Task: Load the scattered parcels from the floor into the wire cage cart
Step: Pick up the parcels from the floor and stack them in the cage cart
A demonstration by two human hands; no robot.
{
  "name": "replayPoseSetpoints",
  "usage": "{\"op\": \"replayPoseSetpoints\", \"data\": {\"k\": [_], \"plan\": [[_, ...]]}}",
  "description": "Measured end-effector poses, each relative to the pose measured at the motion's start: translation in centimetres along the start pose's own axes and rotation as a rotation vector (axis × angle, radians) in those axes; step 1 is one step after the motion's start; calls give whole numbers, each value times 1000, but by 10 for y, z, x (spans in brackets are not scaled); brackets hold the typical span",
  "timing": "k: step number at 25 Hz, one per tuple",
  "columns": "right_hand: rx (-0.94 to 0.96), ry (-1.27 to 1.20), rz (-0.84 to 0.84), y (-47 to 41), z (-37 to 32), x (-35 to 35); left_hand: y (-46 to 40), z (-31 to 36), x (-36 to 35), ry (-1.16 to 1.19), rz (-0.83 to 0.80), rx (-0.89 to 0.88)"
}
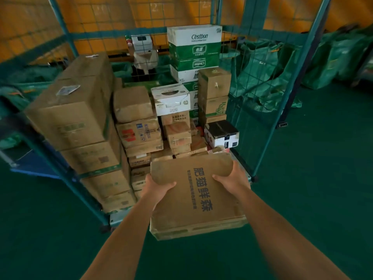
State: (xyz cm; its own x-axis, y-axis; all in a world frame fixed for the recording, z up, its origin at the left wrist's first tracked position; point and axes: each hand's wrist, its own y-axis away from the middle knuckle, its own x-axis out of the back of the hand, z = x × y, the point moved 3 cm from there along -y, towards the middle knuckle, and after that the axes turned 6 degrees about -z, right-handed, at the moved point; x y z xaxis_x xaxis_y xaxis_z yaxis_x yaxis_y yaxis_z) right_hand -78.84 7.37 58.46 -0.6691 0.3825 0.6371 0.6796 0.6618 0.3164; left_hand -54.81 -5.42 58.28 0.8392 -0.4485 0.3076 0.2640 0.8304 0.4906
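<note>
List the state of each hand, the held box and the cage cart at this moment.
left hand: grips the flat box's left edge.
right hand: grips its far right edge.
flat cardboard box: held at the cart's open front, not yet set down.
wire cage cart: front open, partly filled with stacked boxes.

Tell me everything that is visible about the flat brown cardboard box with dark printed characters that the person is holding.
The flat brown cardboard box is wide and shallow, with worn, scuffed faces and dark Chinese characters printed along its top. Its flaps look closed. It is tilted, its far end raised toward the open front of the blue wire cage cart. The left hand and right hand hold its far corners, thumbs on top. Nothing else visibly touches it.
</note>
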Motion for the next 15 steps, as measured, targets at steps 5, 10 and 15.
{"op": "replayPoseSetpoints", "data": {"k": [5, 10, 15], "plan": [[-7, 109, -29, -102, -14, 21, -102, 53, -43, -34, -27, 36], [-42, 243, -5, -203, -41, 55, -203, 122, -87, -19, -127, 9], [-179, 275, -45, -288, -27, 87, -273, 168, -146, -38, -180, 17]]}}
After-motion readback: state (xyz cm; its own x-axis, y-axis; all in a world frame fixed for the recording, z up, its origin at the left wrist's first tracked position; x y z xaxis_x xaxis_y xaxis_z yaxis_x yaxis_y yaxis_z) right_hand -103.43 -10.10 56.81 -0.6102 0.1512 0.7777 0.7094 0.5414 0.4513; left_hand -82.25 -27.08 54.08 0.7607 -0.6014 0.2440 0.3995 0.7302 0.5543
